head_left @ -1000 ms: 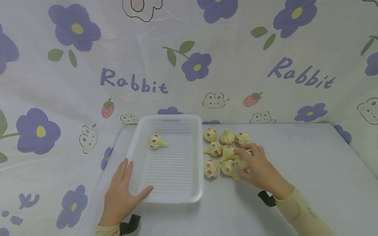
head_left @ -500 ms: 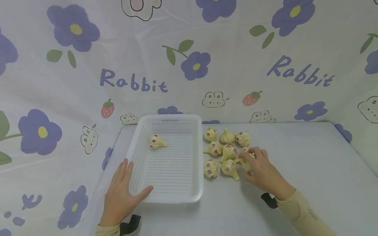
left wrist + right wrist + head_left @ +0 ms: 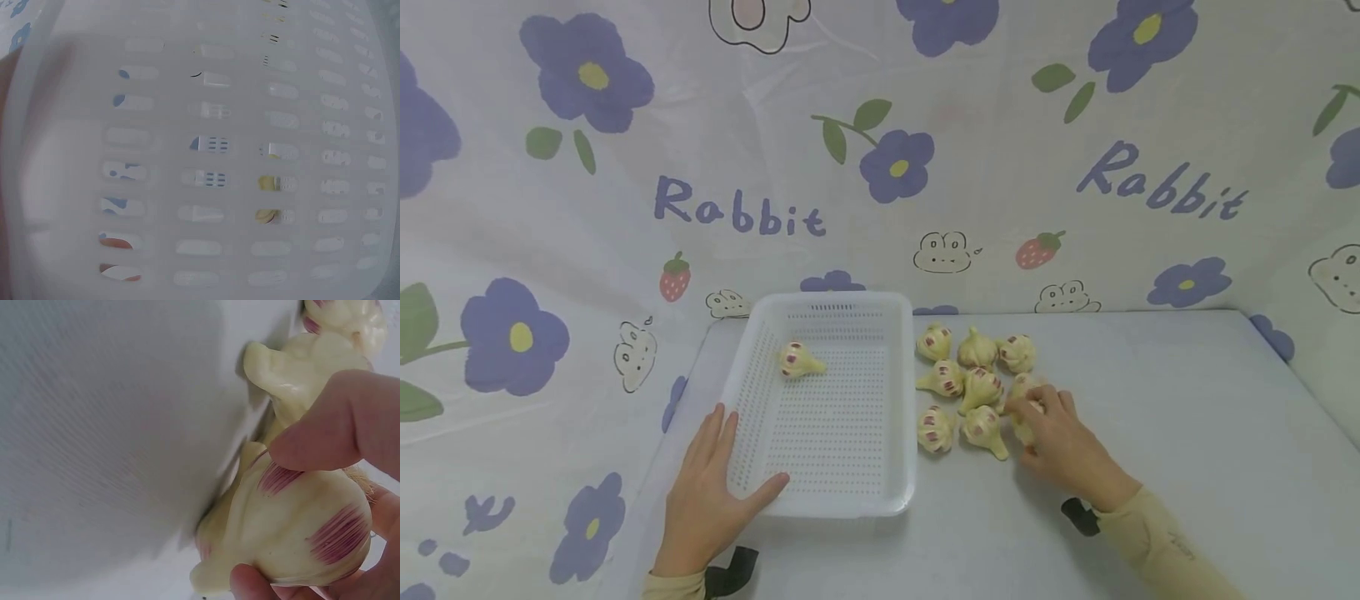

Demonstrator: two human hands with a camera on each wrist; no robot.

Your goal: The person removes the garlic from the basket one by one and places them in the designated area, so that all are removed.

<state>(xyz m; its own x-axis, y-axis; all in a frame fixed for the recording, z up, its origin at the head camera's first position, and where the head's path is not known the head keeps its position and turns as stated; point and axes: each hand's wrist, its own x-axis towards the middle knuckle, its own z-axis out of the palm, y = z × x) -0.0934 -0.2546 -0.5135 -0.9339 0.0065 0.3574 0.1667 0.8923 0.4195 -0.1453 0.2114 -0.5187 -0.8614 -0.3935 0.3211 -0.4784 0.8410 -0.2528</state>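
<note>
My right hand (image 3: 1063, 437) pinches a garlic bulb (image 3: 300, 519), pale with purple streaks, between thumb (image 3: 337, 425) and fingers (image 3: 250, 584) at the right side of a group of bulbs. Just left of it in the head view lie a garlic bulb (image 3: 985, 429) with its stem toward me and another bulb (image 3: 981, 387). My left hand (image 3: 703, 492) rests against the near left corner of a white perforated plastic basket (image 3: 898, 417), fingers straight along the left rim and thumb over the front rim. One garlic bulb (image 3: 799, 360) lies inside the basket, toward the back left.
More garlic bulbs (image 3: 976, 348) lie along the basket's right side on the white table (image 3: 1180, 417). A flower-printed curtain (image 3: 985, 150) hangs behind the table's back edge and at both sides.
My right hand's fingers have closed on the bulb at the right of the group, and the hand has shifted slightly toward me. My left hand and the basket have stayed put.
</note>
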